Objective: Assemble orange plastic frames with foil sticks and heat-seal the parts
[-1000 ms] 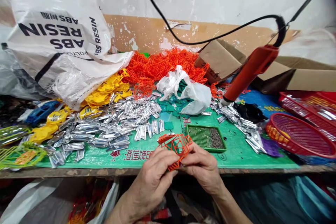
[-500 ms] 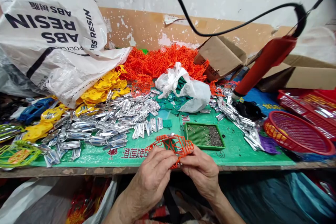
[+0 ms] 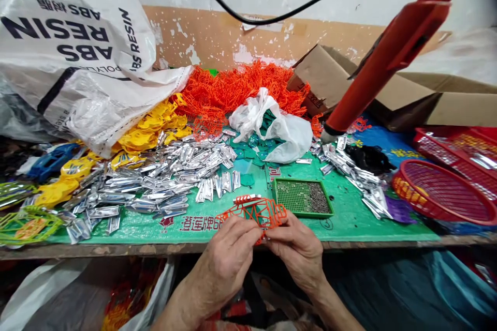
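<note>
Between my two hands, just above the table's front edge, is an orange plastic lattice frame (image 3: 274, 211). My left hand (image 3: 229, 251) is closed on its left and lower side, the fingers curled over the bars. My right hand (image 3: 298, 248) pinches its right end; whether a small part also sits in those fingertips is hidden. Just behind the frame lies a green gridded tray (image 3: 289, 199) with many tiny dark metal pieces gathered at its right side. Silver shiny plastic pieces (image 3: 155, 181) are heaped to the left.
A red electric screwdriver (image 3: 388, 67) hangs from a black cable at the right, above silver pieces. Behind are a pile of orange frames (image 3: 240, 88), a white plastic bag (image 3: 289, 137) and cardboard boxes (image 3: 446, 103). Yellow parts (image 3: 155, 126) spill from a white sack (image 3: 97, 83). Red baskets (image 3: 446, 191) stand right.
The red screwdriver has swung to the left and its cable hangs differently. My hands keep nearly the same hold on the orange frame. The view has shifted slightly.
</note>
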`<action>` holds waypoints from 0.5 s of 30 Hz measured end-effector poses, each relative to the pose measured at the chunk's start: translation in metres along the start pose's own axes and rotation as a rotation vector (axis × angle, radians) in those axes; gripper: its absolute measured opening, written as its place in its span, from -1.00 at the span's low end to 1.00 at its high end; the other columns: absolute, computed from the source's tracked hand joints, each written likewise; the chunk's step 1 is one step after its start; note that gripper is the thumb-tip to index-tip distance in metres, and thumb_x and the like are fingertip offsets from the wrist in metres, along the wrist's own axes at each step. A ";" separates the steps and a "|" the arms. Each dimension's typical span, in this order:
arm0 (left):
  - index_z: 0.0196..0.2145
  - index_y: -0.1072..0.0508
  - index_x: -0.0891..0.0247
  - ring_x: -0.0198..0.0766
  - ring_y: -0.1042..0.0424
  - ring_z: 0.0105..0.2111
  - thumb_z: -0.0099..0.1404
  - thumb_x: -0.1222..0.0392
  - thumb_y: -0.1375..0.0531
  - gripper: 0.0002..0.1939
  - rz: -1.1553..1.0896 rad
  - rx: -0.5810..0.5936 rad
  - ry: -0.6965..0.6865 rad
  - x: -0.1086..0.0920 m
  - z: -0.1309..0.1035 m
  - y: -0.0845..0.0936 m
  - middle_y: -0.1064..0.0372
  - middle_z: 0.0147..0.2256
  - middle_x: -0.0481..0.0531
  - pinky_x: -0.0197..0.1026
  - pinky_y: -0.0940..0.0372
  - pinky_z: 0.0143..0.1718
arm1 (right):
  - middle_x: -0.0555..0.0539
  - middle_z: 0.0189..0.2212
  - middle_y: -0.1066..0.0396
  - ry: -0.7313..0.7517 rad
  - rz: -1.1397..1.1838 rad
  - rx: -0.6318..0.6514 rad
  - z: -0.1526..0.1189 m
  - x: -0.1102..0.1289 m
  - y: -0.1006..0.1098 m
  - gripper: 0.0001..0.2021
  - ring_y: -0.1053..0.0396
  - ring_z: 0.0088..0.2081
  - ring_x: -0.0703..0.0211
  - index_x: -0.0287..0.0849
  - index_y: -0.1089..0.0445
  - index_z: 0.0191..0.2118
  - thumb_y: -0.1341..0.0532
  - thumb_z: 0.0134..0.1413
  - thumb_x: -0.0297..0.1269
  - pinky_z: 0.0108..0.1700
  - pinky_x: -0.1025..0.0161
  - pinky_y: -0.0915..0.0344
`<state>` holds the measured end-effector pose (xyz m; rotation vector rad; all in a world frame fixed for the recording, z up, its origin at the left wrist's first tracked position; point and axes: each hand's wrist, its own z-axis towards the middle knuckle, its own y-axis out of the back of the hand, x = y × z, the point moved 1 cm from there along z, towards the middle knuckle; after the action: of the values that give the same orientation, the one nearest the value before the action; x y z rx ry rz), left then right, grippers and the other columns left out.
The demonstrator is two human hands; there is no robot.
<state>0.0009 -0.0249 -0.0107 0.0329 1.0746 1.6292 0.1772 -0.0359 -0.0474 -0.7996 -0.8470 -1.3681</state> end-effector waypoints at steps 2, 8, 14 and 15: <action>0.01 -0.35 0.28 -0.16 -0.42 -0.20 0.25 0.57 -0.03 -0.58 -0.001 0.000 -0.008 0.000 0.001 -0.001 -0.48 -0.19 0.16 -0.10 -0.42 -0.17 | -0.03 -0.29 -0.46 -0.009 0.006 0.002 0.001 0.000 0.000 -0.73 -0.43 -0.26 0.14 0.12 -0.57 -0.15 -0.35 0.10 -0.44 -0.22 0.22 -0.35; -0.07 -0.36 0.35 -0.16 -0.38 -0.22 0.28 0.57 -0.03 -0.68 0.047 0.040 -0.030 -0.003 0.002 -0.002 -0.46 -0.23 0.17 -0.11 -0.41 -0.19 | -0.01 -0.28 -0.47 -0.022 0.023 -0.033 0.001 -0.001 -0.001 -0.77 -0.43 -0.26 0.14 0.13 -0.57 -0.17 -0.38 0.09 -0.39 -0.22 0.23 -0.35; -0.15 -0.39 0.37 -0.13 -0.36 -0.27 0.38 0.45 0.02 -0.78 0.173 0.101 -0.023 -0.003 0.004 -0.002 -0.45 -0.27 0.19 -0.07 -0.39 -0.25 | -0.02 -0.42 -0.42 0.120 -0.420 -0.017 -0.006 0.005 -0.003 -0.65 -0.33 -0.43 0.20 0.08 -0.49 0.01 -0.24 0.19 -0.48 -0.38 0.28 -0.25; -0.16 -0.40 0.37 -0.12 -0.35 -0.27 0.40 0.42 0.03 -0.78 0.188 0.122 -0.018 -0.002 0.004 -0.003 -0.44 -0.28 0.19 -0.06 -0.38 -0.25 | -0.03 -0.46 -0.40 0.159 -0.544 0.003 -0.007 0.007 -0.003 -0.64 -0.30 -0.45 0.20 0.02 -0.48 0.03 -0.21 0.20 -0.50 -0.40 0.27 -0.22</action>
<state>0.0058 -0.0243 -0.0092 0.2350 1.1848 1.7239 0.1742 -0.0456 -0.0451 -0.4601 -0.9800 -1.8787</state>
